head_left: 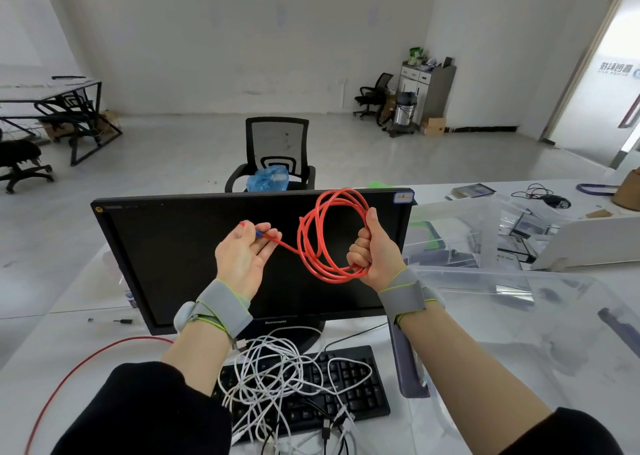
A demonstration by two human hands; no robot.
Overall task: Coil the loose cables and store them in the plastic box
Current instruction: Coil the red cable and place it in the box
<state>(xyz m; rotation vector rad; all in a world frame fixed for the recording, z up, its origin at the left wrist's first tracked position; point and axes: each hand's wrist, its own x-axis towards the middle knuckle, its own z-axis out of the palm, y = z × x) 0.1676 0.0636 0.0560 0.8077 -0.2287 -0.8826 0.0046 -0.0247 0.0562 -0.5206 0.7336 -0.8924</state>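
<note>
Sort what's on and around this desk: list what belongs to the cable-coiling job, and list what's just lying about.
Part of the job:
- red cable, coil gripped in the right hand, free end pinched in the left hand
- tangled white cables on the keyboard
- clear plastic box at right

Just lying about:
- monitor
- keyboard
- office chair
- blue plastic bag

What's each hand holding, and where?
Right hand grips the red cable coil at its lower right side; left hand holds the cable's free end near the connector.
</note>
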